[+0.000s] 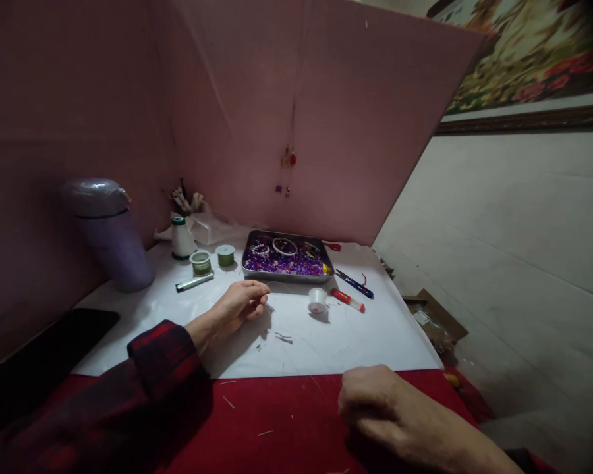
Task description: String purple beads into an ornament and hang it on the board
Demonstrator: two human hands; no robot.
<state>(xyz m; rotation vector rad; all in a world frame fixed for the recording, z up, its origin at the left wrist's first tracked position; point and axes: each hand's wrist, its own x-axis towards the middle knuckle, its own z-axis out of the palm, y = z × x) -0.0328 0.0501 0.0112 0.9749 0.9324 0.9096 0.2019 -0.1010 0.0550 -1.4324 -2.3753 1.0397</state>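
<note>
My left hand [244,301] is pinched shut over the white sheet, just in front of the bead tray. From its fingertips a thin clear thread [279,284] curves off to the right. Near it stands a spool of clear thread [317,301], to the right of the hand. My right hand [370,403] is closed in a fist above the red cloth near the front. Its fingertips are turned away, so what they hold, if anything, is hidden. The metal tray [289,279] holds purple beads [277,258], a white ring [284,247] and a beaded loop.
Thread snips [354,284] and a red-capped tube [347,300] lie right of the spool. Green spools [225,255], a white thread cone [182,238] and a silver-green stick [194,282] stand or lie left. A purple bottle [113,240] and a pink wall [237,118] bound the sheet.
</note>
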